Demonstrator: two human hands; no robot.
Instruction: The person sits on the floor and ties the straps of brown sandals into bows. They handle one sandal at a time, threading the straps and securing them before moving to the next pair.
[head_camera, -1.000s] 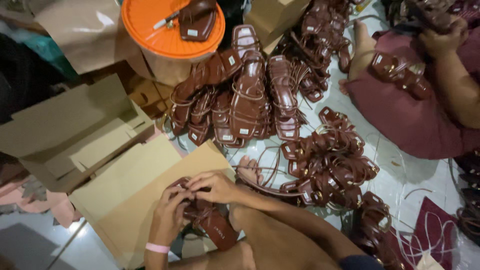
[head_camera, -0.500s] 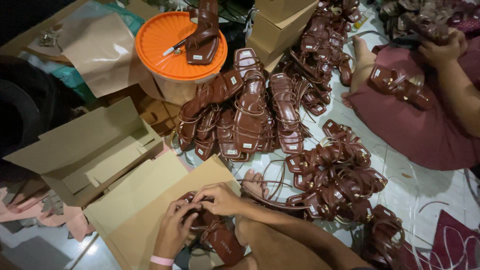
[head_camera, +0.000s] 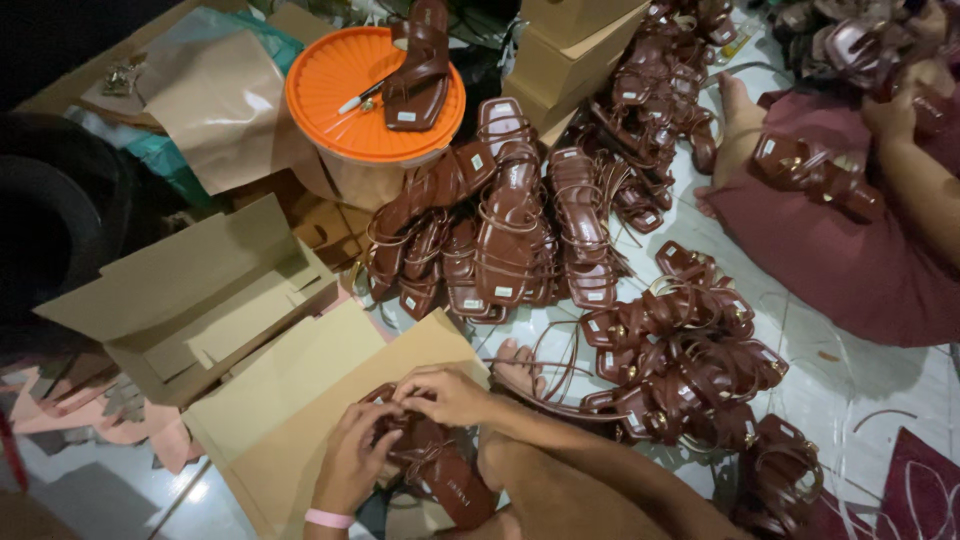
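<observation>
We fasten a brown strappy sandal (head_camera: 440, 475) over folded cardboard (head_camera: 300, 400).
Left hand (head_camera: 352, 462) and right hand (head_camera: 445, 395) pinch its straps, seemingly; we'd keep them untwisted.

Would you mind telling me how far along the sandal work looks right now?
Done: a sandal rests on the orange lid. In hand: left hand and right hand grip one brown sandal over flat cardboard. Left: heaps of sandals, open box empty.
</observation>
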